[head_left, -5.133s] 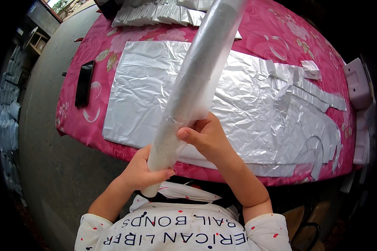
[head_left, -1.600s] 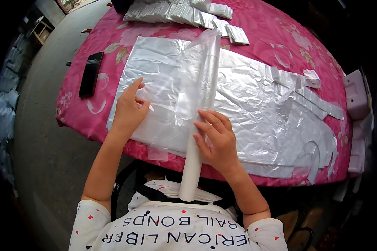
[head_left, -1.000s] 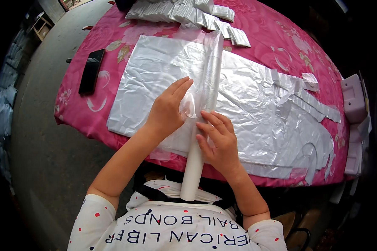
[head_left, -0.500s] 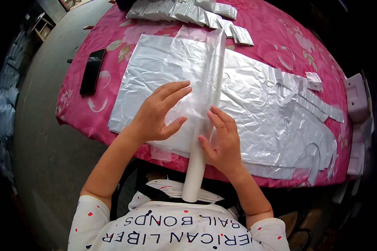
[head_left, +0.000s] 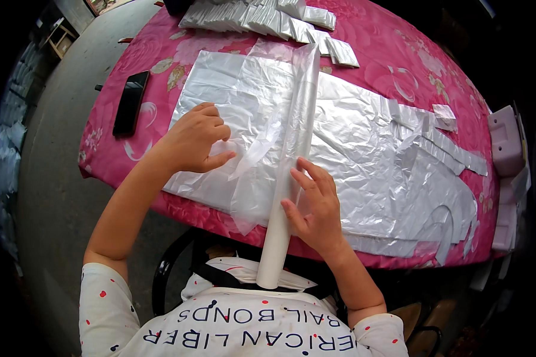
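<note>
A roll of clear plastic film [head_left: 301, 101] lies lengthwise over a stack of flat silvery plastic sheets [head_left: 363, 149]. Its white core tube [head_left: 273, 253] sticks out past the near table edge, toward my lap. My right hand [head_left: 317, 205] rests against the roll's right side, open, fingers and thumb apart. To the roll's left, my left hand [head_left: 196, 140] is closed with curled fingers on the loose film [head_left: 253, 196], which is drawn up in a crease beside the thumb. The exact pinch point is partly hidden by the fingers.
A pink flowered cloth [head_left: 393, 35] covers the table. A black phone [head_left: 131, 104] lies at the left, and several folded silvery packets [head_left: 238, 15] line the far side. Cut strips [head_left: 441, 146] lie at the right, near a pink plastic piece [head_left: 506, 143].
My left hand has moved left, its fingers curling from spread to closed. The loose film now stretches and creases left of the roll. My right hand stays at the roll.
</note>
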Tool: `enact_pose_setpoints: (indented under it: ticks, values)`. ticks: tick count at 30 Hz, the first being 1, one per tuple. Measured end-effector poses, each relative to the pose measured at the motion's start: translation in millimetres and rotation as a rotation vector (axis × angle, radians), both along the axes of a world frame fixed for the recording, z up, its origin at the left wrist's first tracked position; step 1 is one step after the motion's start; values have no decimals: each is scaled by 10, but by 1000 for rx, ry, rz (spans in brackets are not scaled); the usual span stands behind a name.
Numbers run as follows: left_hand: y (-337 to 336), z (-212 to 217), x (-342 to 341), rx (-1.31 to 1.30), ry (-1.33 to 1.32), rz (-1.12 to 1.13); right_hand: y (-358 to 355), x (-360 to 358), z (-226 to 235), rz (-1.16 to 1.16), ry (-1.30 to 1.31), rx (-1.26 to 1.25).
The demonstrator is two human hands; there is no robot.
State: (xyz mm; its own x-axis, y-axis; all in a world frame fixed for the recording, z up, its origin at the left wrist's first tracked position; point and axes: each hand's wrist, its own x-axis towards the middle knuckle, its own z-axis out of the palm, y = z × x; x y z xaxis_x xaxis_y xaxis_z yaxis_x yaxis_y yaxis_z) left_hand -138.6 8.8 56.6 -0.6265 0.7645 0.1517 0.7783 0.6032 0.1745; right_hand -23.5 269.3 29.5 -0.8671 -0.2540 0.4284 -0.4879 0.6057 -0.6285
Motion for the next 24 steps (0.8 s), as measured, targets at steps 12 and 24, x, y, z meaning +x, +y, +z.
enact_pose_setpoints:
  ticks: [12,24]
  values:
    - [284,162,351,226,69,-236,-94,-17,45,14,30,82]
    - [45,-166,509,119,-94,-283,-68,-3,32,5,13,68]
